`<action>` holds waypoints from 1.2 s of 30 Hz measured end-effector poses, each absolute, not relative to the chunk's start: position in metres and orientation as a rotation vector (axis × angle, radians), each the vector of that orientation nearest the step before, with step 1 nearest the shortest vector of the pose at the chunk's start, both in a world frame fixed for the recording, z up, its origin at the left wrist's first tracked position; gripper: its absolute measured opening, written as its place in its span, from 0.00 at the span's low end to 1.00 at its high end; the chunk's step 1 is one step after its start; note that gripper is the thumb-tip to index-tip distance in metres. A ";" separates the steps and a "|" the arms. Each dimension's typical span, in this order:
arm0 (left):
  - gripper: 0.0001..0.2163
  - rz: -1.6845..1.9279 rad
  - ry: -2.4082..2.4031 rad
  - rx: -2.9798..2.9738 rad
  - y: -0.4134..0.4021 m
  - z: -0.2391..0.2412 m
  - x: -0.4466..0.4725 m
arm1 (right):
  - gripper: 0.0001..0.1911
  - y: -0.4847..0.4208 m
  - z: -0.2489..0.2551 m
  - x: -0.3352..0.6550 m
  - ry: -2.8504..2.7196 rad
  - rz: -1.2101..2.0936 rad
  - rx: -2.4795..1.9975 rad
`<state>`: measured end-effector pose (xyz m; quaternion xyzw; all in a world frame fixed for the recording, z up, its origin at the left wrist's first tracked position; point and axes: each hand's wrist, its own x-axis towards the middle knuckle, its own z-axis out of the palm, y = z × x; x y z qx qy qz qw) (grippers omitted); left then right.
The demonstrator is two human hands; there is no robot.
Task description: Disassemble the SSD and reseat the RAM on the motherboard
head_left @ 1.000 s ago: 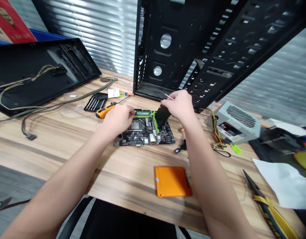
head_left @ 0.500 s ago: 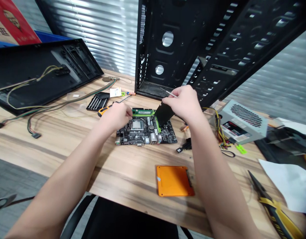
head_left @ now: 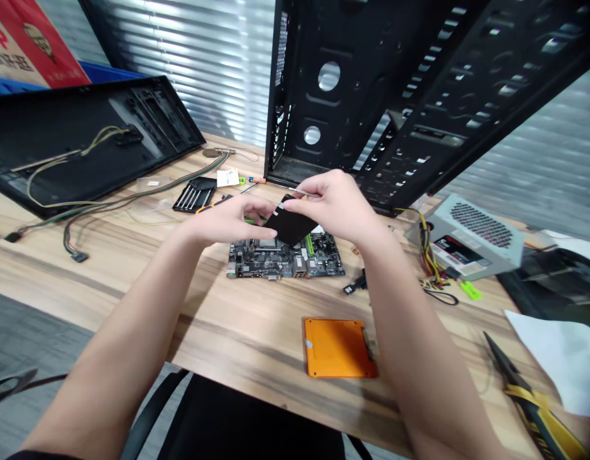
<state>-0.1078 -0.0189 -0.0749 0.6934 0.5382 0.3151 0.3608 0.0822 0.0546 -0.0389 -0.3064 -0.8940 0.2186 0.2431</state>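
Observation:
A flat black SSD point(head_left: 295, 223), tilted, is held above the motherboard point(head_left: 261, 265). My right hand point(head_left: 333, 203) is closed on its upper right edge, thumb across the face. A thin metal rod point(head_left: 302, 191) also sticks out from the fingers of that hand. At the drive's left edge is my left hand point(head_left: 232, 220), its thumb on the near corner and its fingers curled behind. The motherboard lies flat on the table; its processor socket and green memory stick are partly covered by the drive and my left hand.
An orange SSD point(head_left: 340, 348) lies near the front edge. The open computer case point(head_left: 352, 102) stands behind, a black panel point(head_left: 98, 140) with cables at left. A power supply point(head_left: 472, 236) and pliers point(head_left: 529, 396) are at right. Beyond my left hand lies a screwdriver bit set point(head_left: 195, 195).
My right hand has moved left with the black SSD, now tilted with its face toward me. My left hand has come from above the motherboard to the drive's left edge.

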 end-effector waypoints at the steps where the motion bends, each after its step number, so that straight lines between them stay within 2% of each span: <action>1: 0.13 0.833 1.358 1.806 -0.018 -0.076 -0.106 | 0.11 0.055 -0.040 0.082 -2.434 0.609 -0.828; 3: 0.09 0.868 1.329 1.791 -0.016 -0.079 -0.102 | 0.10 0.056 -0.042 0.081 -2.402 0.623 -0.809; 6: 0.10 0.984 1.280 1.693 -0.011 -0.087 -0.097 | 0.08 0.058 -0.043 0.083 -2.337 0.593 -0.811; 9: 0.08 1.115 1.223 1.580 -0.008 -0.093 -0.094 | 0.11 0.061 -0.042 0.087 -2.298 0.497 -0.888; 15: 0.12 1.259 1.203 1.452 -0.007 -0.094 -0.091 | 0.20 0.066 -0.041 0.093 -2.282 0.524 -0.938; 19: 0.16 1.223 1.487 1.641 -0.008 -0.091 -0.098 | 0.20 0.064 -0.036 0.094 -2.200 0.452 -1.009; 21: 0.19 1.174 1.780 1.850 -0.008 -0.091 -0.106 | 0.19 0.065 -0.033 0.098 -2.108 0.361 -1.133; 23: 0.19 0.959 2.059 2.072 -0.007 -0.092 -0.115 | 0.17 0.070 -0.031 0.106 -2.038 0.300 -1.260; 27: 0.18 0.531 2.224 2.184 -0.004 -0.098 -0.125 | 0.17 0.091 -0.037 0.125 -1.989 0.298 -1.465; 32: 0.16 0.335 2.185 2.206 0.000 -0.104 -0.124 | 0.20 0.110 -0.045 0.141 -1.980 0.472 -1.548; 36: 0.15 0.283 2.221 2.186 0.002 -0.107 -0.123 | 0.23 0.113 -0.043 0.146 -1.743 1.025 -1.428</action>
